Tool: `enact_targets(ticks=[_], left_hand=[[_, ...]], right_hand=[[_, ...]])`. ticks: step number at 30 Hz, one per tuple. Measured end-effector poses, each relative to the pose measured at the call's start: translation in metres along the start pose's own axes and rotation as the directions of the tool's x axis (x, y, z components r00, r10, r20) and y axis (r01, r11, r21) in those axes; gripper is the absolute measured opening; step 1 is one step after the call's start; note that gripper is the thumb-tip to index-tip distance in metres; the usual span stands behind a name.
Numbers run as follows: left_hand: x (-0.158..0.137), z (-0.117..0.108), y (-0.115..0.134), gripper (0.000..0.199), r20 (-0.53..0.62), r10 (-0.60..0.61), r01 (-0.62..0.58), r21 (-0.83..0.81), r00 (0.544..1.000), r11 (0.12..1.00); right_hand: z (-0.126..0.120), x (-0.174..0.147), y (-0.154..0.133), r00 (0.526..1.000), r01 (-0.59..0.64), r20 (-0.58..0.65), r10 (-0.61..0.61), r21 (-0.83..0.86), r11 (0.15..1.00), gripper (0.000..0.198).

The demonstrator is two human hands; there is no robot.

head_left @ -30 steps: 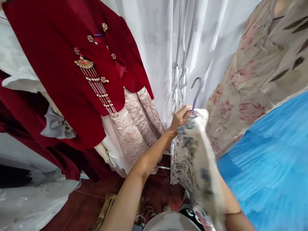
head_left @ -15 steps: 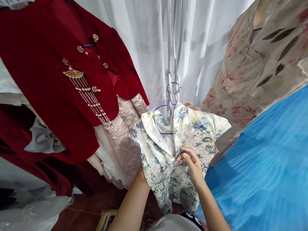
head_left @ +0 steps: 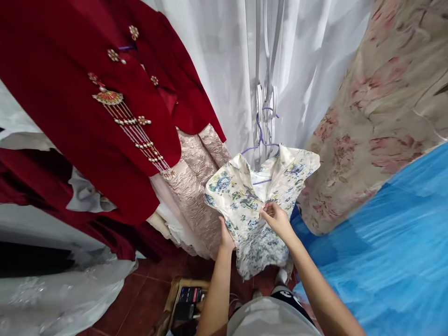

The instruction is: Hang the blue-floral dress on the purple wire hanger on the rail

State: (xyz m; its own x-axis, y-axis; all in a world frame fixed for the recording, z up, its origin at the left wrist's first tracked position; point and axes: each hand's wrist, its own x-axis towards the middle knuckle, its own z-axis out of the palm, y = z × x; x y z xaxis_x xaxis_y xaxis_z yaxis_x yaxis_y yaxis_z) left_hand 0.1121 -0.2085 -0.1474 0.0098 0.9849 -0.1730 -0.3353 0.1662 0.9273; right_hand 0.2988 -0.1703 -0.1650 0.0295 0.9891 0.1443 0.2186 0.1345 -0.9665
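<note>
A white short-sleeved blouse (head_left: 241, 198) with blue and yellow flowers hangs on a purple wire hanger (head_left: 261, 133) in front of me. My right hand (head_left: 278, 220) is closed, pinching the blouse's front edge just below the neckline between thumb and fingertips. At the blouse's left side is my left hand (head_left: 227, 237); its thumb points up along the cloth, while its other fingers are hidden behind the fabric, gripping the side.
A dark red velvet jacket (head_left: 140, 149) with beaded trim hangs on the left, over a pale pink textured garment (head_left: 198, 186). White curtains (head_left: 217, 60) hang behind. On the right are a beige floral garment (head_left: 378, 121) and blue tulle (head_left: 385, 242). A box (head_left: 173, 298) sits on the floor.
My left hand has come from behind the blouse's far shoulder to its left side. The blouse has turned, and its front edges are closer together. My right hand stays at the front edge.
</note>
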Motion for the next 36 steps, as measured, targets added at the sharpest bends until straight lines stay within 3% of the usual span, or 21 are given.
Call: enact_targets(ticks=[3,7,10,11,13,14,15,16,19,20,22,24,26,28,32,36], left_hand=[[-0.014,-0.013,-0.023,0.081,-0.144,-0.012,-0.002,-0.097,0.99,0.995],[-0.021,-0.015,-0.032,0.058,-0.265,0.066,-0.054,0.052,0.962,0.997],[-0.023,-0.015,-0.027,0.047,-0.318,0.211,-0.147,0.212,0.924,0.966],[-0.024,-0.016,-0.026,0.045,-0.374,0.307,-0.204,0.289,0.875,0.935],[-0.025,-0.017,-0.024,0.045,-0.48,0.547,-0.32,0.477,0.686,0.819],[-0.026,-0.016,-0.025,0.044,-0.484,0.653,-0.358,0.569,0.582,0.74],[-0.026,-0.014,-0.028,0.04,-0.439,0.729,-0.382,0.644,0.525,0.663],[-0.026,-0.01,-0.031,0.035,-0.351,0.767,-0.403,0.692,0.538,0.599],[-0.024,0.007,-0.047,0.024,0.0,0.663,-0.476,0.696,0.748,0.537],[-0.023,0.014,-0.053,0.023,0.07,0.625,-0.497,0.677,0.777,0.543],[-0.019,0.026,-0.063,0.02,0.083,0.645,-0.535,0.642,0.76,0.549],[-0.016,0.034,-0.069,0.017,0.029,0.72,-0.579,0.617,0.693,0.533],[-0.013,0.038,-0.071,0.018,0.022,0.751,-0.611,0.597,0.66,0.52],[-0.011,0.04,-0.07,0.016,0.032,0.743,-0.628,0.559,0.668,0.541],[-0.006,0.039,-0.065,0.023,-0.115,0.728,-0.605,0.477,0.676,0.638],[-0.008,0.032,-0.059,0.013,-0.032,0.723,-0.599,0.536,0.69,0.595]], right_hand=[[0.009,-0.003,0.002,1.0,0.005,0.024,-0.004,-0.023,1.0,0.026],[0.022,-0.01,-0.001,0.999,0.032,-0.021,-0.034,-0.077,0.997,0.016],[0.026,-0.015,-0.003,0.999,0.051,-0.004,-0.051,-0.11,0.993,0.016],[0.026,-0.018,-0.004,0.999,0.045,0.007,-0.045,-0.117,0.992,0.018],[0.023,-0.024,-0.003,0.999,0.017,0.035,-0.014,-0.088,0.996,0.022],[0.02,-0.027,-0.003,0.998,-0.006,0.062,0.009,-0.044,0.999,0.024],[0.017,-0.031,-0.004,0.995,-0.036,0.096,0.034,0.014,0.999,0.026],[0.014,-0.035,-0.005,0.989,-0.071,0.136,0.061,0.073,0.995,0.027],[0.007,-0.046,-0.014,0.967,-0.156,0.229,0.112,0.183,0.971,0.029],[0.005,-0.049,-0.018,0.963,-0.169,0.242,0.119,0.195,0.966,0.03],[0.003,-0.052,-0.028,0.961,-0.181,0.247,0.127,0.211,0.961,0.033],[0.003,-0.051,-0.038,0.966,-0.186,0.222,0.132,0.243,0.952,0.036],[0.003,-0.046,-0.049,0.975,-0.178,0.179,0.128,0.298,0.938,0.038],[0.004,-0.04,-0.06,0.98,-0.165,0.163,0.115,0.34,0.926,0.04],[0.008,-0.035,-0.072,0.965,-0.171,0.247,0.092,0.32,0.932,0.036],[0.015,-0.048,-0.066,0.938,-0.243,0.32,0.134,0.33,0.912,0.037]])
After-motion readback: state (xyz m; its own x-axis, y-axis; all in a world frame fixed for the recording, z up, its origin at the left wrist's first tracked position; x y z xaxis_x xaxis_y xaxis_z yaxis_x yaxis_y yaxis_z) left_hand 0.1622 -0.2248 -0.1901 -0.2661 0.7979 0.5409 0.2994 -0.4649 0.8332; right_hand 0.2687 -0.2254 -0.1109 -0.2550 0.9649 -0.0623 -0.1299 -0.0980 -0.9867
